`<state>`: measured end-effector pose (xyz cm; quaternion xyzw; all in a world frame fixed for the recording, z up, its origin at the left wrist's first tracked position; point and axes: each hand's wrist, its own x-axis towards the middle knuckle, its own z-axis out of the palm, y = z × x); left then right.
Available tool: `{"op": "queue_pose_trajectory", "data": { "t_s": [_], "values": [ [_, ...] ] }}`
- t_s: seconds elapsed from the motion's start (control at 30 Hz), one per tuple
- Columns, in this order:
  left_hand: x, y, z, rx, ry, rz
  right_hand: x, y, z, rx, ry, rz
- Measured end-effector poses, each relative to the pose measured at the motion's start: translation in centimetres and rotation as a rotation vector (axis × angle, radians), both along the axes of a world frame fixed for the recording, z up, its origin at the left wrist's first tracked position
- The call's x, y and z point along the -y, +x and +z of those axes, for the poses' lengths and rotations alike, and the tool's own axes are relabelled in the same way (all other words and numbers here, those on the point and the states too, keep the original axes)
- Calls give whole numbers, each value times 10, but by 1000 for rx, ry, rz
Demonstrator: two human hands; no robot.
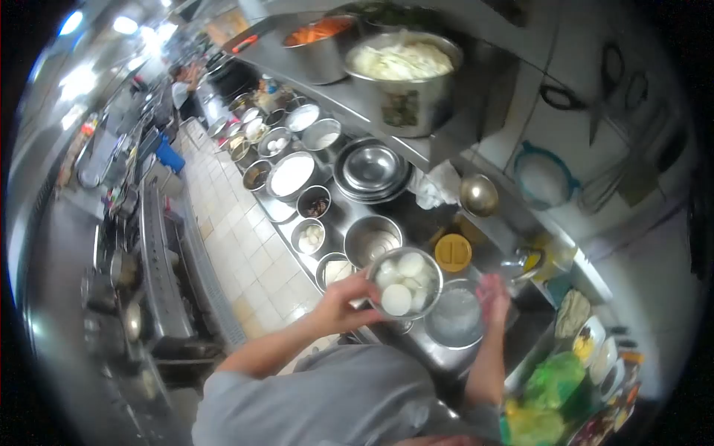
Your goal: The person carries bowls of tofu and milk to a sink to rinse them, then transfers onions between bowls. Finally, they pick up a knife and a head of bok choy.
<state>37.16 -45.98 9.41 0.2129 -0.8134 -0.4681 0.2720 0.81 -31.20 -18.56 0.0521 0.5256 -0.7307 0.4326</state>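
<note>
My left hand (346, 297) grips the rim of a metal bowl (439, 286) and holds it up over the counter. Several round white pieces (409, 282) lie in it, and they look like peeled onions. Just right of it stands a wider metal bowl (455, 318) with a pale, cloudy content. At that bowl's right edge is my right hand (492, 297), blurred by motion; whether it touches the rim or holds anything cannot be made out. Behind the held bowl stands a deep steel pot (372, 241), and beyond the wider bowl sits a yellow lid (452, 253).
Several metal containers (292, 176) of ingredients line the counter toward the back. A shelf above carries a pot of shredded cabbage (404, 59) and a pot of orange strips (320, 33). Green plastic bags (554, 383) lie at lower right. Far off, a person (182, 93) stands.
</note>
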Motion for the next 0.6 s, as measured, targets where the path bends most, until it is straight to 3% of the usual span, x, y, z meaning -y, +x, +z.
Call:
{"op": "queue_pose_trajectory", "data": {
  "t_s": [0.1,0.17,0.23,0.3,0.37,0.43,0.57,0.6],
  "values": [
    [8,43,23,149,-24,199,-34,13,-25,-33,37,27],
    [22,57,53,41,-44,294,-73,5,-96,52,-12,-61],
    [49,80,60,18,25,426,-101,20,-90,156,-27,-240],
    [81,106,76,13,14,528,-137,30,-119,143,-86,-267],
    [115,117,104,-123,124,531,-158,55,-101,166,29,-376],
    [160,137,117,-205,-25,544,-171,70,-99,240,64,-460],
    [248,167,156,49,-315,754,-171,99,-97,227,-33,-514],
    [267,165,165,-78,-240,701,-165,104,-95,198,7,-505]
  ]
}}
